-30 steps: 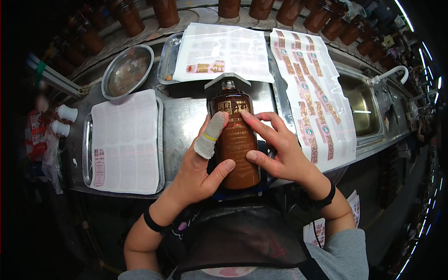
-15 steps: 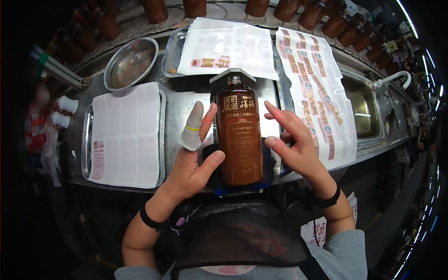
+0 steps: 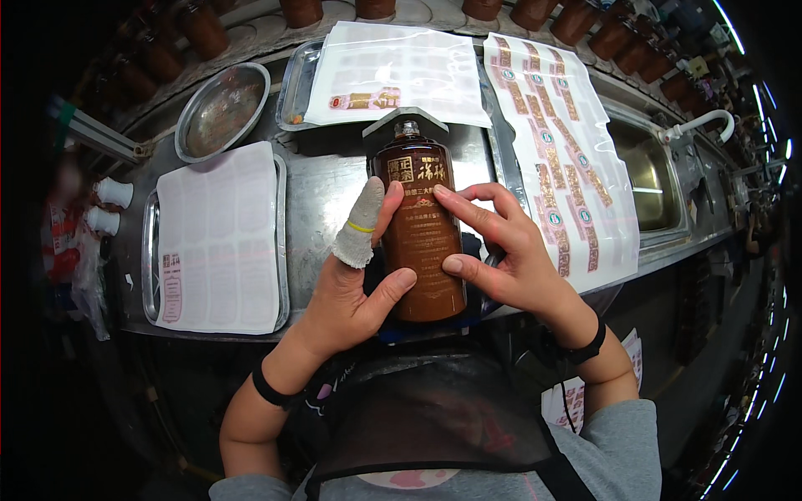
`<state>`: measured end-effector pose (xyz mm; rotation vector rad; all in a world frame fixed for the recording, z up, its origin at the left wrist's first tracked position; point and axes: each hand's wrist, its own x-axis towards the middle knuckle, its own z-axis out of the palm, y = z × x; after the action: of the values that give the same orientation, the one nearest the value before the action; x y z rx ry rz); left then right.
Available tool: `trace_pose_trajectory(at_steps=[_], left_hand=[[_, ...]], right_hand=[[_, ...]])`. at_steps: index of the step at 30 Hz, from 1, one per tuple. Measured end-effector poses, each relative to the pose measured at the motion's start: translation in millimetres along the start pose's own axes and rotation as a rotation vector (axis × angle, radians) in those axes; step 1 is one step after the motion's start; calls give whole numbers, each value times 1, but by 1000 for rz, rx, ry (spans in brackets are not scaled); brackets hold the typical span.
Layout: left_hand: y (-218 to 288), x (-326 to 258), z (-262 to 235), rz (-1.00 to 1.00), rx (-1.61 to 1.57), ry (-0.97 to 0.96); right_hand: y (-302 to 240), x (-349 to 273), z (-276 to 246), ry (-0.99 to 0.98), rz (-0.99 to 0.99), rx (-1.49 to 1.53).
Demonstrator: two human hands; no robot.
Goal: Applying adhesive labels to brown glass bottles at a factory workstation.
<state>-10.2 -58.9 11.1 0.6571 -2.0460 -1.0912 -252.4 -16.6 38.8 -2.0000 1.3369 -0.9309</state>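
Note:
A brown glazed bottle [image 3: 424,250] with gold lettering lies in front of me, its neck pointing away. Behind its neck is a grey angled metal piece [image 3: 440,130]. My left hand [image 3: 338,301] is at the bottle's left side, fingers stretched out and thumb tip against the bottle. One of its fingers wears a whitish cloth cover with a yellow band. From the right, my right hand [image 3: 518,255] rests its spread index fingertip and thumb tip on the bottle's front. The bottle's underside is hidden.
Sheets of printed labels lie left [image 3: 221,238], behind [image 3: 401,71] and right [image 3: 547,150], the left and back ones on metal trays. A metal bowl [image 3: 194,149] stands back left. At right is a sink [image 3: 681,213] with a white faucet [image 3: 710,123]. Several brown bottles [image 3: 576,21] line the back.
My right hand has moved left onto the bottle, its fingertips now touching the front. My left hand stays close at the left side. The whole view has shifted slightly.

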Motion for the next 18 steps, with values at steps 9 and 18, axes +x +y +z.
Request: trace_pose_trajectory(at_steps=[9, 18], left_hand=[[-1, 0, 4, 6, -78, 43], [4, -4, 3, -11, -99, 43]], right_hand=[[0, 0, 1, 31, -36, -51], [-3, -5, -2, 95, 264, 135]])
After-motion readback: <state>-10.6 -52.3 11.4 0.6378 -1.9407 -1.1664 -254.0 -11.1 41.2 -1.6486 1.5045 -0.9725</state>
